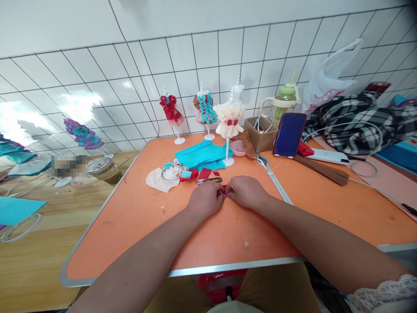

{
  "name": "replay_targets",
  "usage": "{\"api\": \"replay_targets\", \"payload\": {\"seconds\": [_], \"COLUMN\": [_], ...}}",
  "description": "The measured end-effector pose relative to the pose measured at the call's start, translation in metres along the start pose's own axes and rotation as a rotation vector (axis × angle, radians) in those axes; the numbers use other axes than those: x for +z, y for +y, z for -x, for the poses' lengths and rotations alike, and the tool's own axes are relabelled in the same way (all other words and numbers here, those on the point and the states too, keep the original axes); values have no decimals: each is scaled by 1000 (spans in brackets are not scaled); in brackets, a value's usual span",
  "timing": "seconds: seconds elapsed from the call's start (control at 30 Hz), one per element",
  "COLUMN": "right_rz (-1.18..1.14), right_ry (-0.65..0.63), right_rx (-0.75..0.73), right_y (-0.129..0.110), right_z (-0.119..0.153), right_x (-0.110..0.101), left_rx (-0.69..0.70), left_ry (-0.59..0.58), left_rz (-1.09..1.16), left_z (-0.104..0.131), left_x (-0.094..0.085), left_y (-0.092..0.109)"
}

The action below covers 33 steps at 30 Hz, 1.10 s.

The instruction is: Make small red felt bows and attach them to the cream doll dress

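The left hand [207, 200] and right hand [246, 191] each clamped a red scrap [224, 187], probably to steady it.

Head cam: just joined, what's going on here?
A person at an orange tabletop with a metal edge has the left hand and right hand together, fingertips pinching a small red piece, mostly hidden by the fingers. Small black-handled snips lie just beyond the left hand. Behind them are bright blue sheets and a small white stand wearing a cream ruffled dress with a red bow.
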State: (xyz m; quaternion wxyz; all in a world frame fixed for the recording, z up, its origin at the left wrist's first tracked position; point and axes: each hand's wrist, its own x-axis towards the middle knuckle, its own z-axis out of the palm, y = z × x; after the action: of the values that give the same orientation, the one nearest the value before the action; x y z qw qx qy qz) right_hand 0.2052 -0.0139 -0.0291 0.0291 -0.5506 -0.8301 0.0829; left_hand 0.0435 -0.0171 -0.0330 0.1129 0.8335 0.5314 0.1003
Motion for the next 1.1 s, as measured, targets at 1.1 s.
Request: {"api": "replay_targets", "payload": {"seconds": [1.1], "right_rz": [9], "right_ry": [4], "right_rx": [-43], "right_y": [4], "right_z": [-1], "right_x": [1], "left_rx": [17], "left_ry": [17], "left_rz": [-47], "left_z": [0], "left_x": [1], "left_y": [1]}}
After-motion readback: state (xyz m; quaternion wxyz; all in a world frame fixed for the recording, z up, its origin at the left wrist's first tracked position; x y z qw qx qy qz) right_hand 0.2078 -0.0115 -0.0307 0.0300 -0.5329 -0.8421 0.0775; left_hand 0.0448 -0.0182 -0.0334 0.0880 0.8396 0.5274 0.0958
